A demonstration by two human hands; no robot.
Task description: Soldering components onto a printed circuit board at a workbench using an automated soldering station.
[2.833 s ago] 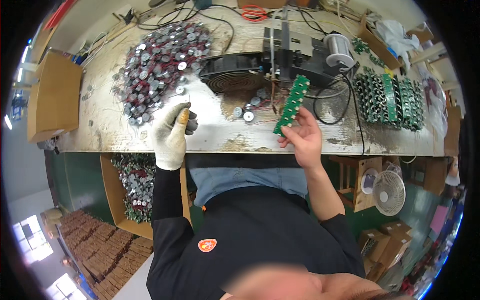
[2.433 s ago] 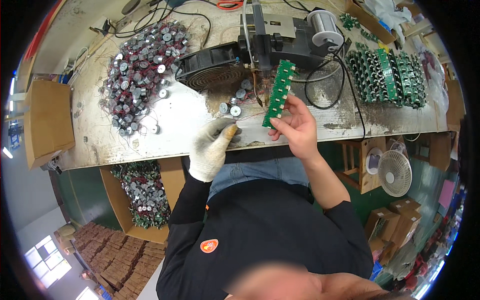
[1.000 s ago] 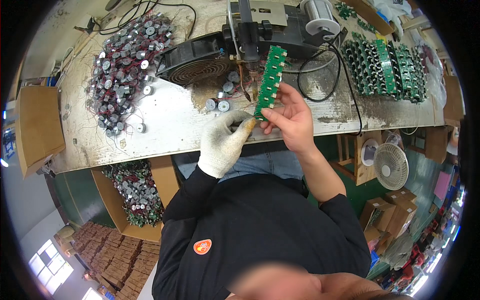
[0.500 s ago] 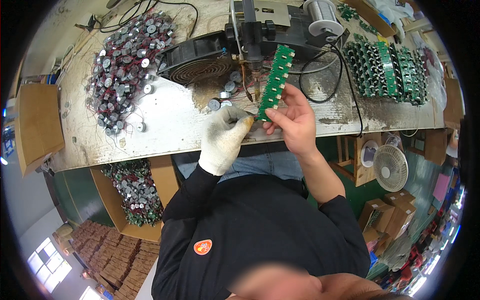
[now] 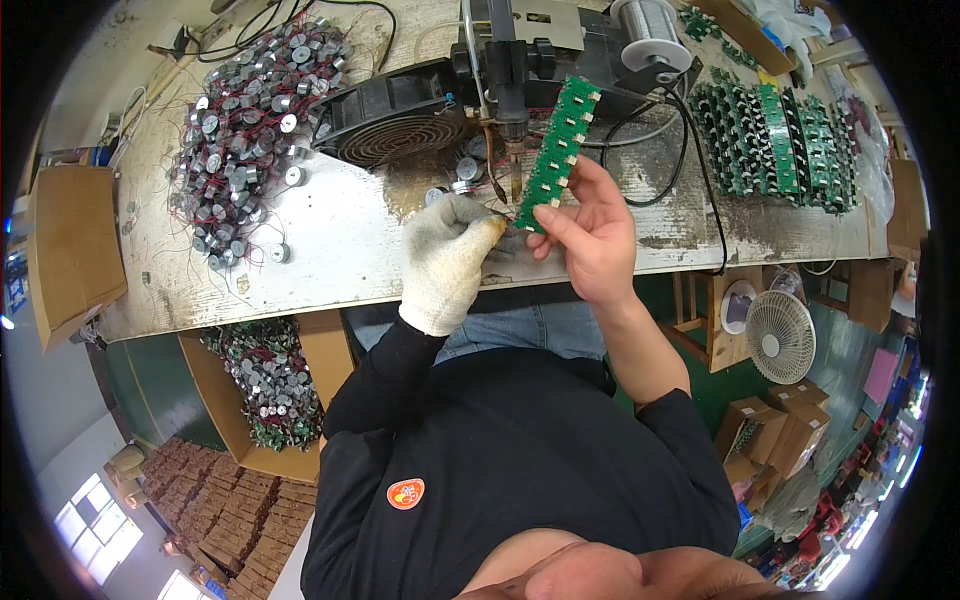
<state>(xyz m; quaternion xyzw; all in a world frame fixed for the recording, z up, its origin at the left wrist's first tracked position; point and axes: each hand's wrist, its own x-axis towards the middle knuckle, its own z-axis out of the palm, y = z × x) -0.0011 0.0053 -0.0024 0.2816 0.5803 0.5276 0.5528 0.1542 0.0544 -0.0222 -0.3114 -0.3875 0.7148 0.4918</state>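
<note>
A long green circuit board strip (image 5: 557, 155) stands slanted in my bare right hand (image 5: 595, 235), pinched near its lower end between thumb and fingers. My left hand (image 5: 445, 255), in a white glove with a stained thumb tip, is closed at that lower end. A bit of thin reddish wire (image 5: 511, 223) shows at its fingertips; the rest is hidden by the glove. Just left of the board hangs the tip of a soldering iron (image 5: 515, 185) on an upright stand, beside a thin curved feed tube (image 5: 495, 170). Several round silver parts (image 5: 466, 172) lie behind my left hand.
A big heap of silver round parts with red wires (image 5: 250, 130) covers the table's left. A black fan (image 5: 400, 135) and a solder wire spool (image 5: 648, 35) stand at the back. Rows of green boards (image 5: 775, 140) lie right. A carton of wired parts (image 5: 275, 385) sits below the table's edge.
The board has shifted slightly away from me and to the right, with my right hand. My left hand has moved slightly too, its fingers still at the board's lower end.
</note>
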